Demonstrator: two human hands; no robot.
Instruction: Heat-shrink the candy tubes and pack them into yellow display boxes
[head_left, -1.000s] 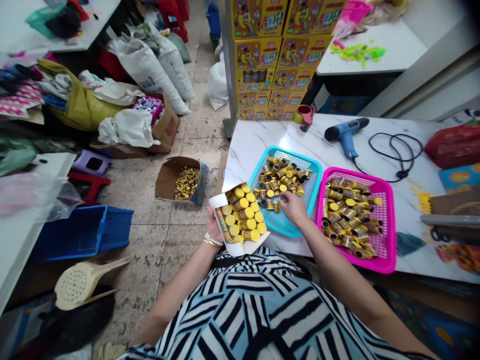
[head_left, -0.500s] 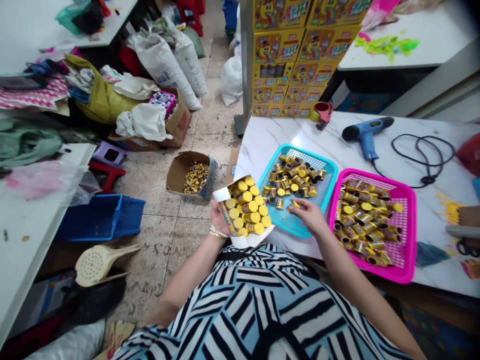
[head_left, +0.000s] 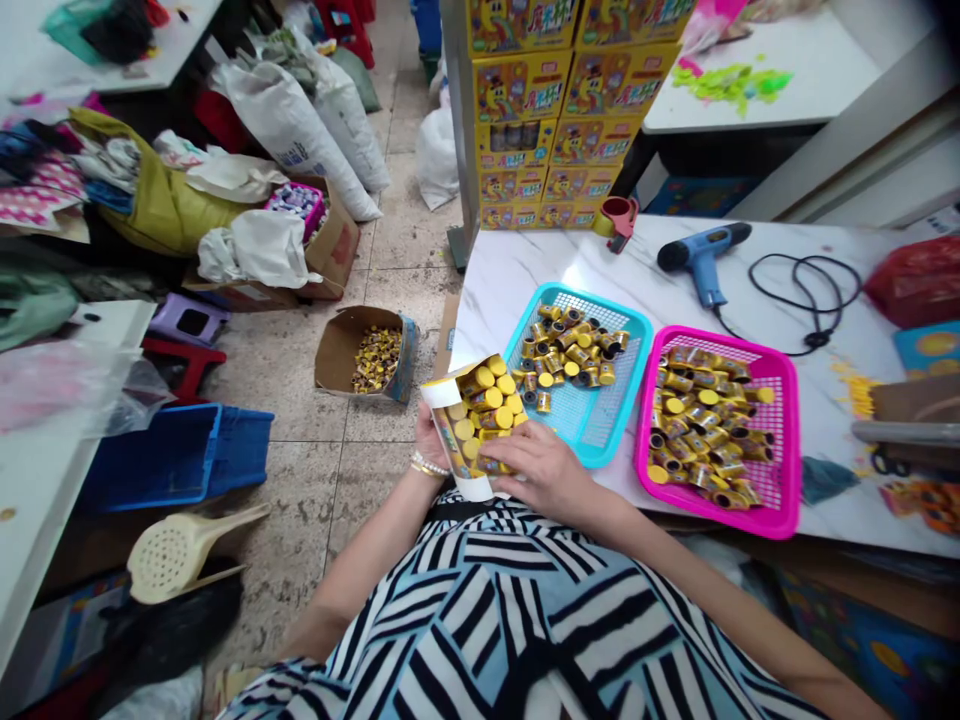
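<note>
Just left of the teal mesh basket (head_left: pixel 643 345), the left hand (head_left: pixel 429 440) cups a flimsy white carton (head_left: pixel 454 442) from beneath in a firm grip, while the open right hand (head_left: pixel 536 470) rests on its light, easily rolling yellow-capped canisters (head_left: pixel 484 405), best pinched singly by their sides.

Floor (head_left: pixel 322 500) left of left hand (head_left: pixel 429 440) is passable; right hand (head_left: pixel 544 470) is blocked ahead by teal basket (head_left: pixel 600 302), rightward by pink basket (head_left: pixel 712 338).

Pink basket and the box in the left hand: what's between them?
Head view: the teal mesh basket sits between the box and the pink basket, holding yellow-capped canisters; the right hand is on the box.
</note>
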